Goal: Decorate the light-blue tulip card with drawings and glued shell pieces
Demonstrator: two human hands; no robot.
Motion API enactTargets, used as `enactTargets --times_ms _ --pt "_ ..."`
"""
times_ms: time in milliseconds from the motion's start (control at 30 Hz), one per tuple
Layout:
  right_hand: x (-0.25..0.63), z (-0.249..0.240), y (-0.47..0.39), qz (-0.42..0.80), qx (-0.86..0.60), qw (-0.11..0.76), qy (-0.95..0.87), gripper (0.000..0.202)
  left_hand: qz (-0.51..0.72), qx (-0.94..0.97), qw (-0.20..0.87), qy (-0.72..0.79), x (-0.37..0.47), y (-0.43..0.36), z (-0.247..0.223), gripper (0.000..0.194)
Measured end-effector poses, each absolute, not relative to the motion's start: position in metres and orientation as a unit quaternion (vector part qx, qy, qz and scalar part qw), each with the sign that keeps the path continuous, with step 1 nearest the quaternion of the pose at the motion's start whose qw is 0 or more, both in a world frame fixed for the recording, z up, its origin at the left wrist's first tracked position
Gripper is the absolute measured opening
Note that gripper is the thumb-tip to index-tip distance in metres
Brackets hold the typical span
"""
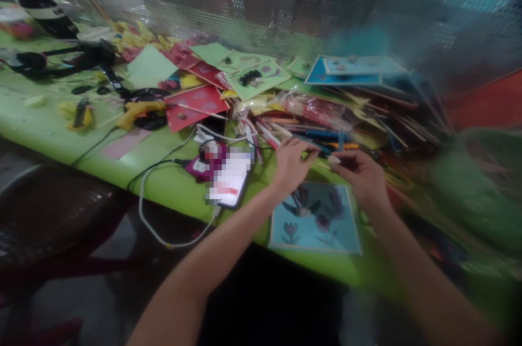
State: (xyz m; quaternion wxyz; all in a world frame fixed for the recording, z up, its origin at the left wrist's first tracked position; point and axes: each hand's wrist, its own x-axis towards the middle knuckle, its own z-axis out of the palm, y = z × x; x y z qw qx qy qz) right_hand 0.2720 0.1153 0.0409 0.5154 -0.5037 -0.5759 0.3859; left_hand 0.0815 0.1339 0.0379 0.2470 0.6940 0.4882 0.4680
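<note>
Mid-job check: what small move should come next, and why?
Probably move the right hand a little toward the blue card: it pinches a small pale piece just beyond the card's far edge, and the card lies flat, already bearing dark shapes. Whether the left hand holds anything is unclear.

Pale piece [334, 160] in right hand [366, 176] — too small to identify; green container [459, 185] — blurred, cut off
</note>
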Motion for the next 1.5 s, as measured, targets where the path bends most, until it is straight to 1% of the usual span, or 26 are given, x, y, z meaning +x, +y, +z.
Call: enactTargets --times_ms 67,233,300,400,500,800,1000,1167,1267,1333,1400,1500 --pt "0.273 0.04 0.116 0.378 -0.503 0.511 -0.586 0.028 0.466 0.689 0.305 0.464 0.083 0.134 0.038 0.015" --pt "0.273 0.04 0.115 0.362 -0.503 0.498 -0.607 0.027 0.453 0.612 0.504 0.407 0.088 0.135 0.032 0.016" --pt "0.272 0.039 0.114 0.362 -0.503 0.495 -0.609 0.028 0.455 0.583 0.538 0.405 0.089 0.135 0.029 0.018" --pt "0.27 0.038 0.111 0.357 -0.508 0.493 -0.609 0.028 0.463 0.558 0.559 0.403 0.089 0.135 0.026 0.02" --pt "0.268 0.04 0.109 0.356 -0.517 0.491 -0.604 0.027 0.466 0.55 0.567 0.398 0.089 0.135 0.025 0.014" --pt "0.267 0.043 0.108 0.37 -0.52 0.494 -0.59 0.03 0.469 0.572 0.535 0.408 0.09 0.134 0.026 0.007" --pt "0.267 0.045 0.109 0.392 -0.515 0.496 -0.579 0.03 0.476 0.581 0.519 0.408 0.091 0.132 0.03 0.007" --pt "0.266 0.046 0.11 0.37 -0.527 0.5 -0.579 0.031 0.47 0.6 0.493 0.42 0.088 0.132 0.031 0.013" --pt "0.268 0.042 0.11 0.35 -0.528 0.498 -0.592 0.028 0.455 0.62 0.479 0.424 0.086 0.131 0.032 0.012" --pt "0.27 0.038 0.11 0.336 -0.525 0.498 -0.603 0.026 0.45 0.646 0.433 0.439 0.086 0.129 0.034 0.009" --pt "0.272 0.035 0.109 0.31 -0.527 0.489 -0.622 0.026 0.444 0.683 0.358 0.457 0.086 0.128 0.036 0.009" --pt "0.272 0.036 0.107 0.241 -0.54 0.455 -0.666 0.024 0.426 0.735 0.253 0.463 0.087 0.127 0.036 0.012"
